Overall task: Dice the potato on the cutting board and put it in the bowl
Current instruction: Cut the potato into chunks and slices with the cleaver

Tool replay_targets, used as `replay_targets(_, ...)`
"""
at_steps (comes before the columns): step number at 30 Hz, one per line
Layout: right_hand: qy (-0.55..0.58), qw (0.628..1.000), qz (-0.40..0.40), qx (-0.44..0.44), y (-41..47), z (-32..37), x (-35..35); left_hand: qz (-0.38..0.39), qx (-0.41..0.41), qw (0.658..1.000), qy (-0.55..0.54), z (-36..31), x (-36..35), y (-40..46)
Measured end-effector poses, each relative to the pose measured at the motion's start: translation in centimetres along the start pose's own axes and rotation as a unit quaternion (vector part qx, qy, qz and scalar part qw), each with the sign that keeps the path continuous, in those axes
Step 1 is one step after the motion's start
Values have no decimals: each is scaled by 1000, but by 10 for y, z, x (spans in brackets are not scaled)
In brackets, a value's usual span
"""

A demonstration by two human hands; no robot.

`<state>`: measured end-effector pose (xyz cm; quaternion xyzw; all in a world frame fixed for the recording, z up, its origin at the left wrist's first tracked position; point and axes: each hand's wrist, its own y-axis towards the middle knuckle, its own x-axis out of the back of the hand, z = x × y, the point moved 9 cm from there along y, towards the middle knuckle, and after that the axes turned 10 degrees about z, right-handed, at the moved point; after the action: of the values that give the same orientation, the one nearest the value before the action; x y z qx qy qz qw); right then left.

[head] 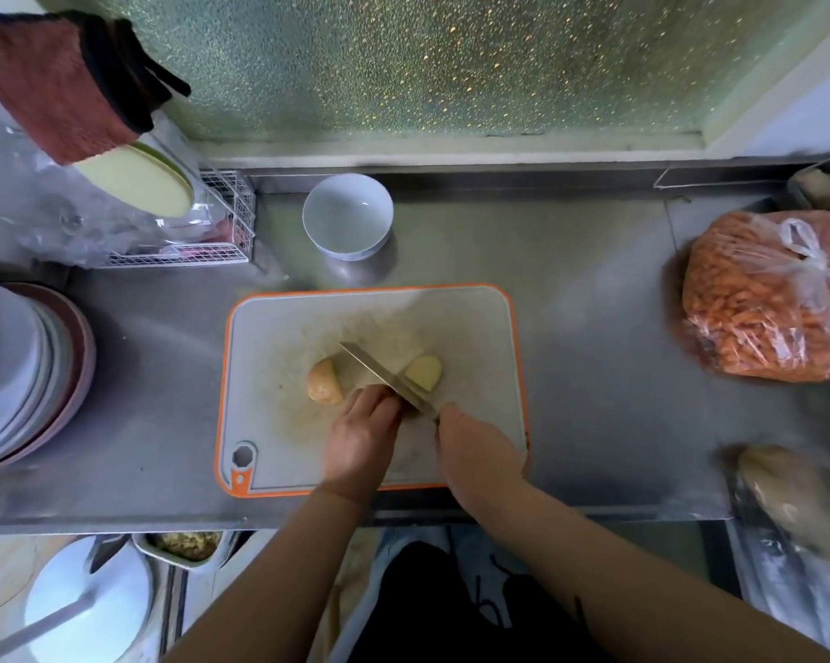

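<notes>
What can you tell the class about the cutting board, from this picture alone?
The cutting board is a pale grey rectangle with rounded corners and an orange rim, apparently plastic, with a hanging hole at its near left corner. It lies flat on the steel counter, in front of the white bowl. Its surface looks stained. Two potato pieces rest on it, with the knife between them, and both hands are over its near half.

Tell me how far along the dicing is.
Early. Done: the potato is split into two pieces on the cutting board. In hand: right hand holds the knife; left hand is beside it. Left: dicing; the bowl is empty.
</notes>
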<state>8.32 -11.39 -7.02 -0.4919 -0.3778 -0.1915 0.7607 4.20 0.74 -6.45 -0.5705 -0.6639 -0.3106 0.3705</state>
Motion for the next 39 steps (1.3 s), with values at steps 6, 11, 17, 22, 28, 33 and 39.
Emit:
replay_targets(6,-56,996,-51,36,-19,12,15,-28,17,999,-15,0,5,0)
replay_targets(11,-38,998,-14,48,-18,13,14,-21,22,999,-39,5,2,1)
replay_targets(17,-46,998,33,23,-11,13,15,-32,28,998,-47,6,1,1)
replay_targets(22,-46,998,38,35,6,17,5,-27,10,998,-52,5,1,2)
replay_targets(28,-81,996,21,39,28,19,1,-23,7,998,-59,6,0,2)
replay_targets(33,-48,998,33,7,34,15,-3,-36,-14,998,-43,1,4,3)
replay_targets(39,-25,997,65,28,36,13,-17,9,-49,982,180,-17,17,23)
